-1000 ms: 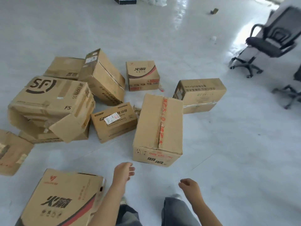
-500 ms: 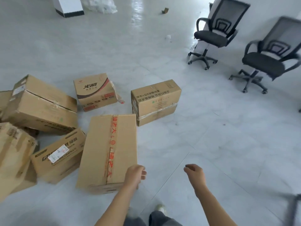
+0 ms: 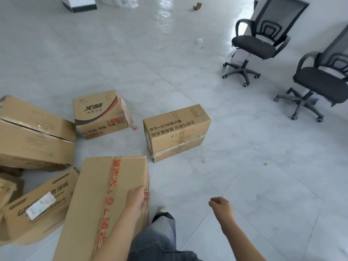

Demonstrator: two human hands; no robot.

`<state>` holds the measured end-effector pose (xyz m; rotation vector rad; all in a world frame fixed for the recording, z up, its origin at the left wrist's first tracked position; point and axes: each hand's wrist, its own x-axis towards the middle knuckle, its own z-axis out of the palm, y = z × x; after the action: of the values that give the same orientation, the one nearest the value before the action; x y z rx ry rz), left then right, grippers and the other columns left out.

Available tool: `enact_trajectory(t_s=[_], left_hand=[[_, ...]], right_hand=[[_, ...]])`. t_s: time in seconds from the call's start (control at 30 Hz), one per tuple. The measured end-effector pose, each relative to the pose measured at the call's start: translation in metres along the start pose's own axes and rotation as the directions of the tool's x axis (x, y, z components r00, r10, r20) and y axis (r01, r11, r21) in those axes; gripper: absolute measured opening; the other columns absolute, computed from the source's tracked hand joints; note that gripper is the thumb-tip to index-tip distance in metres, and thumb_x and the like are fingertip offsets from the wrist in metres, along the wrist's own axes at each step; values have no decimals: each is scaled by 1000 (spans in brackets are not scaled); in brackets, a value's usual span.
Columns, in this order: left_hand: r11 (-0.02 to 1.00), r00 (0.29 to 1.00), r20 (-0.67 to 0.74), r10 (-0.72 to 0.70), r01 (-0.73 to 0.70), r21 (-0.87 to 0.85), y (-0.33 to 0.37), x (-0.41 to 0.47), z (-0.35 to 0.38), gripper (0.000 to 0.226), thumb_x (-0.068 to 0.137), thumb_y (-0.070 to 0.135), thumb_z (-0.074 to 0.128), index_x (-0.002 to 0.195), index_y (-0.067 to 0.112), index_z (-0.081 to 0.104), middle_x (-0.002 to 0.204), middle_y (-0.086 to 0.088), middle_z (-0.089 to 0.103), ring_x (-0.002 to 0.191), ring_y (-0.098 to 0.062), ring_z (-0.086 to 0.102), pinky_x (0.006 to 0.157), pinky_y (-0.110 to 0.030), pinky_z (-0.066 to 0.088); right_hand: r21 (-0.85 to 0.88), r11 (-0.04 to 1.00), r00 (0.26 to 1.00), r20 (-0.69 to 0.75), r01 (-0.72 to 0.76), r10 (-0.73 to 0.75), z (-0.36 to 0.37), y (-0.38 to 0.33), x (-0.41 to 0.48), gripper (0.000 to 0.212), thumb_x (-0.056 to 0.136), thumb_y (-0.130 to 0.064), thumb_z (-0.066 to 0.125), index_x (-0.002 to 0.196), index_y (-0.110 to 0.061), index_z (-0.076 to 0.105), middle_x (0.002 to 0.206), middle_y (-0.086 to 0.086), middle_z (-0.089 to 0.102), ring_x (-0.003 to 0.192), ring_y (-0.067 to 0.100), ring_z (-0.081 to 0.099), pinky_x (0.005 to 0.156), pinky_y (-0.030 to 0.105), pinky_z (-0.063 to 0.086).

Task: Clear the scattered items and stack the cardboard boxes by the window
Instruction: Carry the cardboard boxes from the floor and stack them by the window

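Several cardboard boxes lie scattered on the pale tiled floor at the left. Right in front of me is a long box sealed with red printed tape [image 3: 94, 194]. My left hand [image 3: 136, 197] grips its right top edge, fingers curled over the side. Over the bare floor to the right hangs my right hand [image 3: 221, 206], loosely curled and holding nothing. Beyond the long box stands a box wrapped in clear tape [image 3: 177, 132]. A box with a dark red swoosh print [image 3: 98, 113] sits further left.
A large plain box [image 3: 33, 140] and a box with a white label [image 3: 37, 206] lie at the left edge. Two black office chairs [image 3: 259, 44] [image 3: 320, 80] stand at the right by the wall. Small scraps [image 3: 197, 6] and a white plinth [image 3: 79, 4] lie far back.
I have stepped closer and turned right, so the boxes slid left in view. My left hand went from hanging free to gripping the long box's edge.
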<state>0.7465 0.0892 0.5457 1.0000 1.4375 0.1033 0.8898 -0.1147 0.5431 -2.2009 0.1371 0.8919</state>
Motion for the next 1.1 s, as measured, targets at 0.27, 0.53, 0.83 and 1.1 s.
enact_trajectory(t_s=[0.27,0.53,0.83,1.1], left_hand=[[991,996,-35,76,-79,-110,132,61,41,20,94,12,43,79,12,56,75,-5,60,64,-17,54,57,-27,35],[979,982,-165,-94,61,-194,178,133,100,23,93,6,44,72,5,54,70,-10,56,59,-21,50,54,-27,32],[970,964,-258,-68,3,-244,265,174,191,16,91,9,50,79,8,60,78,-11,62,67,-21,55,60,-28,39],[965,932,-298,-205,142,-222,269,242,186,18,95,13,46,97,0,59,84,-14,60,77,-26,55,66,-33,43]], right_hand=[[-77,990,987,116,118,-109,0,-118,82,30,90,-13,52,119,-9,57,107,2,56,94,17,51,77,25,38],[-133,987,986,150,94,-74,-25,-193,220,11,87,-6,54,96,-7,60,94,10,59,81,21,51,66,28,40],[-269,938,946,294,217,-135,-50,-314,365,31,87,-10,54,117,-2,58,108,7,60,94,20,52,77,27,40],[-471,870,942,336,146,24,-33,-328,454,33,87,-10,53,119,-3,57,121,10,59,100,22,51,83,28,40]])
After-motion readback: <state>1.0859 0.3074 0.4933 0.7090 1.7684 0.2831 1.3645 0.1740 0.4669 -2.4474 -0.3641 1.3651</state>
